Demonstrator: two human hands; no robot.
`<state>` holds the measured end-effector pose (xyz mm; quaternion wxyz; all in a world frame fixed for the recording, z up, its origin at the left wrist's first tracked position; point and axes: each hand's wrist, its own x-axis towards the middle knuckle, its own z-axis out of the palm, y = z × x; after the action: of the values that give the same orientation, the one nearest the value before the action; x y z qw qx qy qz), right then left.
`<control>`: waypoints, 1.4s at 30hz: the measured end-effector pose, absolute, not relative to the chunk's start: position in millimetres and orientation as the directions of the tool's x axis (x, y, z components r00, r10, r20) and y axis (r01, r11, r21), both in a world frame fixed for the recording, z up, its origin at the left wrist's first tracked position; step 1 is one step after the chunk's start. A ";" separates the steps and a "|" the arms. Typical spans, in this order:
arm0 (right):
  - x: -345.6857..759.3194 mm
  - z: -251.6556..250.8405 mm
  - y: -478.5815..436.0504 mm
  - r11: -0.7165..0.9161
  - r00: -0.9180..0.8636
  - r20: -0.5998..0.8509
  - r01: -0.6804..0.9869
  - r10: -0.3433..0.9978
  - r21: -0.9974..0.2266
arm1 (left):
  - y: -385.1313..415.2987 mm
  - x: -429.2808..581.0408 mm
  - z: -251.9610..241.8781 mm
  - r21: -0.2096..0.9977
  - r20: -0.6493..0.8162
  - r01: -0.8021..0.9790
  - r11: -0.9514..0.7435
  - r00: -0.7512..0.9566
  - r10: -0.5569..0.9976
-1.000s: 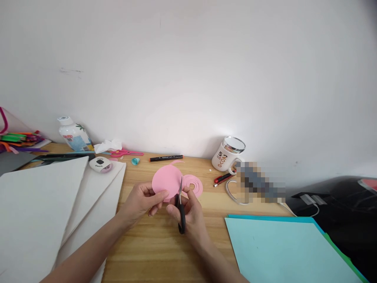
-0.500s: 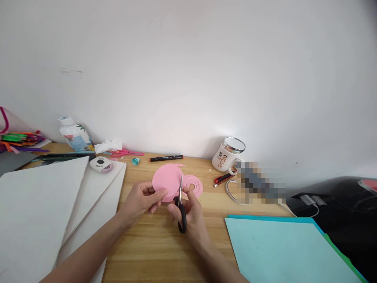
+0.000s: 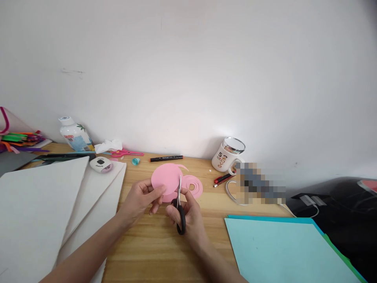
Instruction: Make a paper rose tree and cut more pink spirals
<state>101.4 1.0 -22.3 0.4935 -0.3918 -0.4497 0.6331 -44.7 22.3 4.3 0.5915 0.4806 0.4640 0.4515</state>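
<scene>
Between thumb and fingers, my left hand (image 3: pixel 144 198) pinches a pink paper circle (image 3: pixel 165 176) by its lower left edge. My right hand (image 3: pixel 190 210) grips black-handled scissors (image 3: pixel 181 220), thumb and fingers around the handles. Their blades stand at the circle's right edge, and a thin curved strip of pink paper (image 3: pixel 183 167) sticks out from its upper right. Behind the blades, a pink paper spiral (image 3: pixel 196 185) lies on the table. More pink paper shows beneath the circle's lower edge; how it joins is hidden.
White sheets (image 3: pixel 35 208) cover the left side; a white and lilac device (image 3: pixel 101 164) rests on them. Behind are a bottle (image 3: pixel 75 135), pink scissors (image 3: pixel 129 153) and a black marker (image 3: pixel 166 158). To the right stand a mug (image 3: pixel 225 155), pens (image 3: pixel 224 179) and teal paper (image 3: pixel 282 243).
The pink circle has shifted slightly left. The curved strip at its upper right shows longer, and the scissors have moved a little downward and left.
</scene>
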 end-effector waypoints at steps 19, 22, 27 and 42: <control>102.5 -24.0 2.7 -0.081 -0.200 -0.009 -0.357 0.980 -0.931 | 22.1 -47.6 -3.2 0.994 -0.109 -0.005 0.111 0.159 0.981; 102.4 -22.5 2.3 -0.100 -0.200 -0.030 -0.352 0.979 -0.931 | 22.8 -48.6 -4.3 0.995 -0.099 -0.010 0.101 0.158 0.983; 103.1 -22.7 3.1 -0.101 -0.215 -0.027 -0.343 0.976 -0.934 | 22.8 -48.8 -3.9 0.995 -0.091 -0.020 0.095 0.151 0.984; 102.2 -27.5 1.3 -0.081 -0.239 -0.016 -0.265 0.971 -0.961 | 21.3 -44.1 5.5 0.985 -0.122 -0.103 0.137 0.146 0.982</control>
<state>102.2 1.3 -27.5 0.4891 -0.3759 -0.4693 0.6318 -44.1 21.3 5.5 0.5925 0.4710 0.4665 0.4577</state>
